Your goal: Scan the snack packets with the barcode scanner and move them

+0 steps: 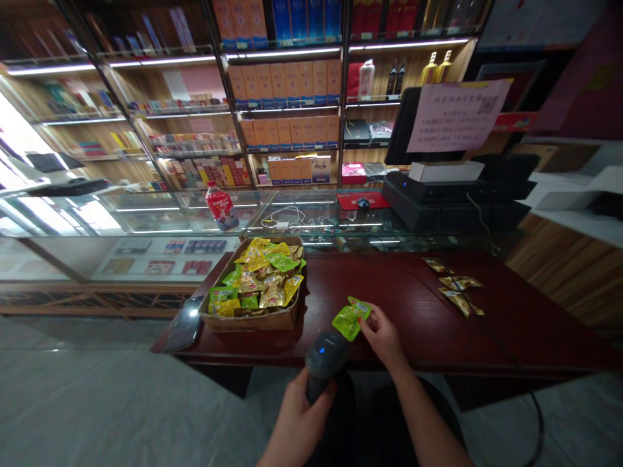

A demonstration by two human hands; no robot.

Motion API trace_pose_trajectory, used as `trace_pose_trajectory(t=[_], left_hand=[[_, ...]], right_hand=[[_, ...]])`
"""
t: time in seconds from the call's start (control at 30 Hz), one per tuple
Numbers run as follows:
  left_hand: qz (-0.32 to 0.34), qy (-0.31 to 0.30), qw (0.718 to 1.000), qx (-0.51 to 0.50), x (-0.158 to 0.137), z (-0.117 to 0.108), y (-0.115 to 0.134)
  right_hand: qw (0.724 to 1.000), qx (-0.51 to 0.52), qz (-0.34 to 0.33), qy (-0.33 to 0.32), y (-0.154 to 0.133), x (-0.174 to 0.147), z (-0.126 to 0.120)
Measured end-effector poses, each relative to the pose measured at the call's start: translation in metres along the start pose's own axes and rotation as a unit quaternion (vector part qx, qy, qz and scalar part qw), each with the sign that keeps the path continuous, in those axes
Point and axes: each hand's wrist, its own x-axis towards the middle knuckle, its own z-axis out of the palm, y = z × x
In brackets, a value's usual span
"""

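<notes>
My left hand (pixel 304 412) is wrapped round the handle of a dark barcode scanner (pixel 326 355), which shows a small blue light on top. Just above the front of the desk, my right hand (pixel 382 331) pinches a green snack packet (pixel 349 319) by its right side. The scanner's head points toward that packet, close to it but apart. To the left, a cardboard box (pixel 263 322) is heaped with yellow, green and gold snack packets (pixel 265 269). Several gold packets (pixel 457 285) lie on the right part of the desk.
The dark red desk (pixel 370 272) stands against a glass display counter (pixel 311 217). A phone-like dark slab (pixel 187 321) lies at its left edge. On the counter are a red bottle (pixel 221 206), a white cable (pixel 283 219), a mouse (pixel 363 203) and a monitor (pixel 402 126).
</notes>
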Motion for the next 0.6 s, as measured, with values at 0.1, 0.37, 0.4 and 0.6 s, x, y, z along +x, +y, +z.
trace_pose_trajectory(t=[0.1, 0.37, 0.4, 0.6], left_hand=[[0.018, 0.005, 1.000, -0.006, -0.001, 0.000, 0.006], [0.052, 0.016, 0.999, -0.002, 0.002, 0.001, 0.015], [0.054, 0.016, 0.998, -0.004, 0.002, 0.002, 0.015], [0.045, 0.010, 0.999, -0.006, 0.001, 0.003, 0.016]], right_hand=[[0.999, -0.005, 0.004, -0.034, -0.002, -0.002, 0.002], [0.991, -0.101, -0.092, -0.004, -0.008, -0.007, 0.003], [0.989, -0.104, -0.104, 0.002, -0.007, -0.007, 0.003], [0.988, -0.107, -0.107, 0.005, -0.012, -0.008, 0.003]])
